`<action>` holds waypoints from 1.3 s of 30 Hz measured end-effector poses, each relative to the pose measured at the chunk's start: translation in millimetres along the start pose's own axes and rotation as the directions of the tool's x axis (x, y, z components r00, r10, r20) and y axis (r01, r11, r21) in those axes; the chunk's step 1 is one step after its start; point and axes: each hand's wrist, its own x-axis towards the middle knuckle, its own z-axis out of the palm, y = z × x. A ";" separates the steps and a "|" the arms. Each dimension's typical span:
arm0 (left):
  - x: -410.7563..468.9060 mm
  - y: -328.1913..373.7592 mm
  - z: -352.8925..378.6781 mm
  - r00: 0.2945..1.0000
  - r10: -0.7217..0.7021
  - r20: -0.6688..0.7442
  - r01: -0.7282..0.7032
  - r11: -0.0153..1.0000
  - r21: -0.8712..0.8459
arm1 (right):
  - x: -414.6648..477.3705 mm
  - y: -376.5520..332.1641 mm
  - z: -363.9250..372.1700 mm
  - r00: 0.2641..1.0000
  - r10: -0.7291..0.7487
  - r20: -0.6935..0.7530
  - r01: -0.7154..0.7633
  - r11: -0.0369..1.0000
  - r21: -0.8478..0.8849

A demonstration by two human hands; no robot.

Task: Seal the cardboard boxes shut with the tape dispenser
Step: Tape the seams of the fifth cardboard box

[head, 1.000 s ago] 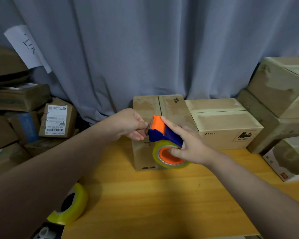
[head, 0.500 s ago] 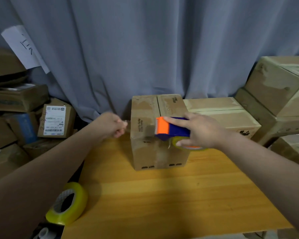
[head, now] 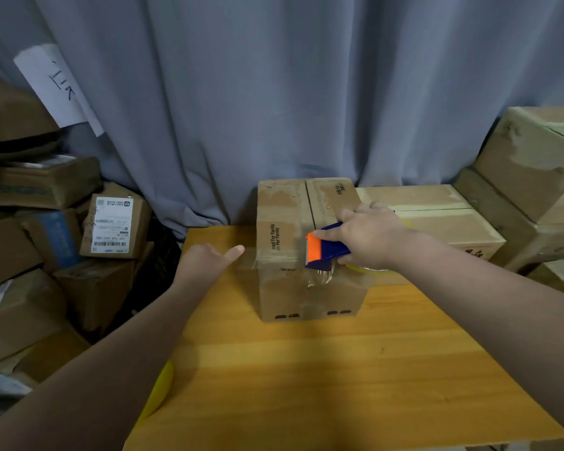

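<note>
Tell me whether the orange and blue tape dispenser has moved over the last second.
Yes. The orange and blue tape dispenser has moved rightward along the brown cardboard box, from near its left edge toward its right side.

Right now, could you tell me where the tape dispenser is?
The tape dispenser is in the right hand, against the front face of the cardboard box mid-table.

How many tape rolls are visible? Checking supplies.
2. One roll sits in the tape dispenser in the right hand; the other roll lies at the table's left edge, partly behind the left arm. Others may be hidden.
</note>
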 end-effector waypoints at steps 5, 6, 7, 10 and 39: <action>1.8 -8.8 7.4 0.995 0.070 -0.071 -0.069 0.998 0.011 | 10.4 -10.6 -9.1 0.999 0.005 0.053 -0.002 0.999 -0.050; 1.2 -9.9 7.5 0.994 0.071 -0.084 -0.071 0.997 0.012 | 11.3 -11.3 -10.5 0.998 0.002 0.062 0.001 0.999 -0.053; 0.1 -11.2 7.3 0.992 0.075 -0.097 -0.074 0.997 0.015 | 11.5 -12.0 -11.1 0.997 -0.002 0.073 0.006 0.999 -0.051; 0.3 -17.0 8.4 0.989 0.079 -0.127 -0.082 0.997 -0.015 | 12.8 -13.9 -12.6 0.995 -0.010 0.095 0.013 0.999 -0.034; 7.5 -23.1 15.4 0.975 0.056 -0.215 -0.087 0.986 -0.140 | 24.2 -3.5 -22.3 0.985 -0.053 0.164 0.050 0.999 0.021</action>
